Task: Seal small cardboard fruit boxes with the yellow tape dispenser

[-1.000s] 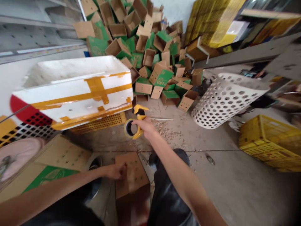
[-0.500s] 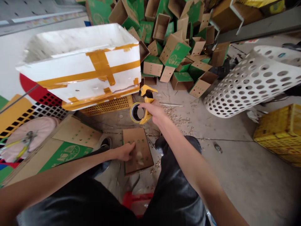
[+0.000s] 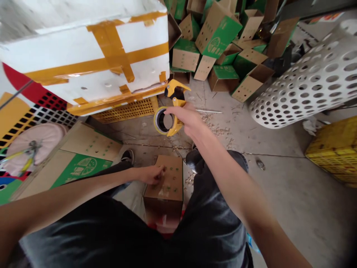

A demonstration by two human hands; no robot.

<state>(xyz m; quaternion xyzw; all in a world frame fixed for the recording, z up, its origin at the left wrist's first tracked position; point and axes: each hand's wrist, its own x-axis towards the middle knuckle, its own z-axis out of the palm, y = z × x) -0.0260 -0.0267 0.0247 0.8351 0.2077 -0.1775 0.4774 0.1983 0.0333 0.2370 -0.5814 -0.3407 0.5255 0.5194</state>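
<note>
My right hand is closed around the handle of a yellow tape gun. A roll of tape sits on it, held in the air ahead of my knees. Between my legs is a small brown cardboard box, with a row of green marks and small holes on its upper face. My left hand rests on that face near its left edge, fingers curled in against the cardboard. The fingertips are partly hidden, so whether one is hooked in a hole cannot be seen.
A taped white foam box stands on a yellow crate at the left. Green-and-brown cartons pile up ahead. A perforated white basket and yellow crate are at the right. A larger flat carton lies by my left leg.
The cardboard box has turned and tipped, so a side facing me now shows. My left hand stays on it. My right hand still holds the tape gun, and the view has dipped downward.
</note>
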